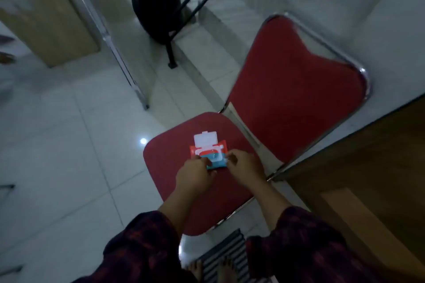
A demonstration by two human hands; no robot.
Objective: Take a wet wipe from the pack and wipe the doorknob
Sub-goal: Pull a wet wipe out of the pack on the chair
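on the red seat of the chair [174, 190] in front of me lies the wet wipe pack [208, 155], flat, near the seat's far edge, with its white flip lid [205, 139] thrown open and standing away from me. my left hand [195, 177] sits at the pack's near left corner, fingers curled onto the blue end of the wrapper, and i judge it is pinning the pack down, though the blur keeps me from telling how firm that hold is. my right hand [243, 167] is at the pack's right edge, its fingertips [230, 156] bunched together just beside the oval opening [212, 153]; whether they already pinch a wipe i cannot tell, since no white sheet shows clearly between them.

i expect the pack to be light and soft, a slack foil pouch that will slide on the fabric or lift whole if i pull without holding it. the wipe itself should be thin, damp, limp and a little clingy, likely to drag the next sheet up with it. the best hold is a pinch on the exposed fold in the opening, drawn upward slowly, with my left hand pressing on the wrapper beside the stiff lid frame and not on the opening.

no doorknob shows clearly in this view; a wooden door panel [379, 179] stands to my right.
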